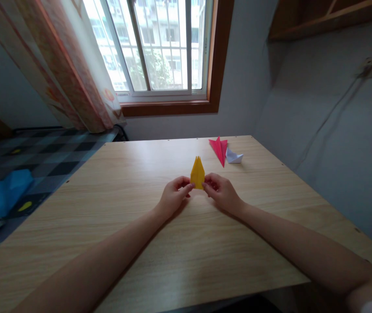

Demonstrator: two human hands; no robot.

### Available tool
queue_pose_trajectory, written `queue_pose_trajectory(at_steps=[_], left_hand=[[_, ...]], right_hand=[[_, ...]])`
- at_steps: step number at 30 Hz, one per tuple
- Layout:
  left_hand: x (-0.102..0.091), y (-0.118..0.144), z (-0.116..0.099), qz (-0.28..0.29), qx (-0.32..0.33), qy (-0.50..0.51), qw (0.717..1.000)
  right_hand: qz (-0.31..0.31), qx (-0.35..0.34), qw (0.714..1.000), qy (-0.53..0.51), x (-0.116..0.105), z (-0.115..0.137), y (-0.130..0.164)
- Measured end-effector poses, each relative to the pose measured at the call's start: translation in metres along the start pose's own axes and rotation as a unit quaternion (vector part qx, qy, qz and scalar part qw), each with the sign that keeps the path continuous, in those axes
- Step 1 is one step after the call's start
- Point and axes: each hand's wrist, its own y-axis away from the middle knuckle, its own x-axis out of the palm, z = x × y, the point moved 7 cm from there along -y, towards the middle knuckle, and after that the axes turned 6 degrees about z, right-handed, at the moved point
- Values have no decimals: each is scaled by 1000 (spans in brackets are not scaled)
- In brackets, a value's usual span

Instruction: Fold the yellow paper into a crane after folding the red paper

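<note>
Both hands pinch the yellow fold (pixel 197 174) at its lower corners: left hand (pixel 174 195), right hand (pixel 222 193). It points away over the tabletop (pixel 134 208). A red fold (pixel 219 149) and white fold (pixel 234 156) lie beyond, touching.

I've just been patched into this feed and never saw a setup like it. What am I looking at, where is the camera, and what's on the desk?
There is no machine here: these are a person's two bare hands. The one camera is worn on the head, looking forward and down. The left hand and right hand pinch the lower corners of a folded yellow paper, standing point-up on a wooden table. Farther back lie a folded red paper and a small white paper. A window is behind.
</note>
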Motion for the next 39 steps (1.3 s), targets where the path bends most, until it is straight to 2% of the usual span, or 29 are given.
queue_pose_trajectory(at_steps=[10, 16, 23, 29, 35, 39], left_hand=[[2, 1, 3, 6, -26, 51, 998], [4, 2, 7, 20, -43, 72, 996], [0, 1, 9, 8, -40, 115, 993], [-1, 0, 14, 22, -63, 173, 983], [5, -2, 21, 84, -76, 203, 973], [6, -4, 22, 99, -64, 187, 975]], right_hand=[[3, 38, 992, -118, 3, -11, -4], [27, 78, 981, -177, 7, -22, -5], [24, 39, 987, -155, 7, -4, -1], [-29, 36, 983, -177, 1, -6, -3], [32, 43, 980, -189, 10, -7, -3], [51, 33, 977, -206, 12, -3, -1]])
